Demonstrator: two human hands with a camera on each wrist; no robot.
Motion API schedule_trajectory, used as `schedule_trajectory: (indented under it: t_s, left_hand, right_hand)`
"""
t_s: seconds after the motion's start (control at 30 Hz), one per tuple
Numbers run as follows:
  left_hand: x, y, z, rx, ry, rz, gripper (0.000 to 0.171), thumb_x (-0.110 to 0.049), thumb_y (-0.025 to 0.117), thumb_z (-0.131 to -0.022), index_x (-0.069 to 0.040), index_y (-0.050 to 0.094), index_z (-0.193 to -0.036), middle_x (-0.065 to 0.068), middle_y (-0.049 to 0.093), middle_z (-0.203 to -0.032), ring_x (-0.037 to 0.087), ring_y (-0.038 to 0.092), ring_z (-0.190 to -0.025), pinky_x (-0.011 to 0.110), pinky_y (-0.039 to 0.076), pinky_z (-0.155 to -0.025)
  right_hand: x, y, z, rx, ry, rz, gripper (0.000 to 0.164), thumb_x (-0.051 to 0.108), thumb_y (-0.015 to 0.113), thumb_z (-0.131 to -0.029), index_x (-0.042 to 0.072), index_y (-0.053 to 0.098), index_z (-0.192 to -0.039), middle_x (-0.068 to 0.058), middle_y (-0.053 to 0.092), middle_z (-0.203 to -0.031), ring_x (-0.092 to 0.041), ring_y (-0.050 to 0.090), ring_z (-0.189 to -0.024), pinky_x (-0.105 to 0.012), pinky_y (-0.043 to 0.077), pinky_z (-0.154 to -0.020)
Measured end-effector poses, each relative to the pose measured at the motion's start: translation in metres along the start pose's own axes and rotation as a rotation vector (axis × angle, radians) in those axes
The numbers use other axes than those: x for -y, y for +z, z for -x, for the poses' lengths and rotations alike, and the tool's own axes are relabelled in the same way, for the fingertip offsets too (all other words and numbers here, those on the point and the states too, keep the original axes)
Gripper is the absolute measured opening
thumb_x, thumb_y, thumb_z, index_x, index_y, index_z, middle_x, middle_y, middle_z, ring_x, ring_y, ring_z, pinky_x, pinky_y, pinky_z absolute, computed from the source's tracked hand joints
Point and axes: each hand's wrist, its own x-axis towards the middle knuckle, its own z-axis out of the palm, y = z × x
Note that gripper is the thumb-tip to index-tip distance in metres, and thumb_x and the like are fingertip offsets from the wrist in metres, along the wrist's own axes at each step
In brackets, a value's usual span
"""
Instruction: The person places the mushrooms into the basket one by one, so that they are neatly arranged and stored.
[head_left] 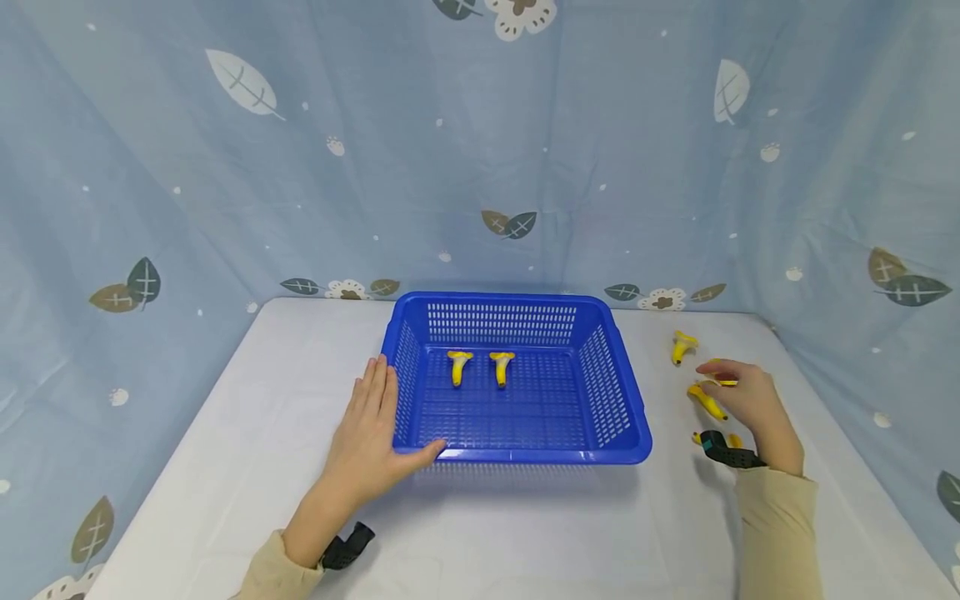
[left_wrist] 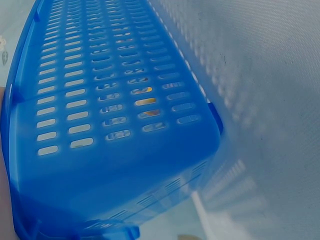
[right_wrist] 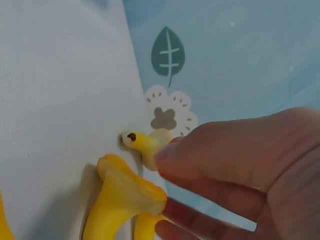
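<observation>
A blue plastic basket (head_left: pixel 517 456) with slotted walls stands on the white-covered table. Inside lie two small yellow toy bananas with peeled-back skins, a left one (head_left: pixel 457 369) and a right one (head_left: pixel 502 370). My left hand (head_left: pixel 363 446) rests at the basket's front left corner, fingers straight along the left rim, thumb on the front rim. To the basket's right, my right hand (head_left: pixel 750 402) hovers low over more bananas, thumb and fingers apart. Its fingertips are right at the flared end of the nearest banana (right_wrist: pixel 117 197). Another banana (right_wrist: pixel 140 145) shows beyond the thumb.
One banana (head_left: pixel 682 347) lies farther back on the right. Another (head_left: pixel 735 440) is partly hidden beneath the black right wrist camera (head_left: pixel 726 451). A blue patterned curtain (head_left: pixel 465 150) hangs behind the table and along its sides.
</observation>
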Motion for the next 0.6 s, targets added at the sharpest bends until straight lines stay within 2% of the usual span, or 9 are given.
schedule_trajectory:
  t_s: [0.1,0.2,0.3,0.43,0.6]
  left_hand:
    - [0.0000,0.0001,0.0002,0.004,-0.001,0.004,0.119,-0.077,0.051,-0.073,0.009,0.014,-0.146,0.022,-0.001,-0.155,0.034,0.000,-0.143,0.045,0.008,-0.116]
    - [0.0002,0.0002,0.0005,0.007,-0.005,0.004,0.119,-0.078,0.050,-0.073,0.008,0.013,-0.146,0.021,-0.001,-0.155,0.034,-0.001,-0.143,0.044,0.007,-0.116]
    - [0.0005,0.0003,0.0004,0.009,-0.003,0.005,0.119,-0.078,0.050,-0.073,0.008,0.012,-0.146,0.021,-0.003,-0.155,0.034,0.000,-0.143,0.044,0.007,-0.116]
    - [0.0004,0.0003,0.0003,0.006,0.000,0.006,0.119,-0.078,0.050,-0.073,0.008,0.013,-0.146,0.021,-0.003,-0.155,0.035,0.000,-0.143,0.045,0.008,-0.116]
    - [0.0002,0.0003,0.0004,0.010,-0.003,0.003,0.119,-0.079,0.049,-0.073,0.008,0.013,-0.146,0.021,-0.002,-0.155,0.034,-0.001,-0.143,0.045,0.008,-0.116]
  right_hand:
    - [0.0023,-0.0016,0.0019,0.051,0.000,0.023,0.032,0.010,0.065,-0.083,-0.004,0.063,-0.112,-0.030,0.053,-0.121,-0.047,0.049,-0.106,-0.055,0.048,-0.079]
    - [0.0024,-0.0013,0.0017,0.087,0.008,0.037,0.033,0.006,0.064,-0.082,-0.005,0.063,-0.113,-0.030,0.054,-0.120,-0.046,0.050,-0.105,-0.051,0.050,-0.078]
    - [0.0010,-0.0007,0.0015,0.116,0.011,0.052,0.033,0.004,0.062,-0.081,-0.006,0.063,-0.112,-0.031,0.055,-0.118,-0.045,0.051,-0.101,-0.043,0.052,-0.071]
    - [-0.0016,0.0009,0.0009,0.155,0.064,0.051,0.032,0.004,0.060,-0.082,-0.006,0.063,-0.112,-0.033,0.051,-0.121,-0.041,0.050,-0.094,-0.034,0.050,-0.064]
    - [-0.0046,0.0038,0.0001,0.172,0.089,0.034,0.033,0.002,0.058,-0.082,-0.007,0.062,-0.113,-0.034,0.049,-0.121,-0.037,0.049,-0.089,-0.030,0.048,-0.060]
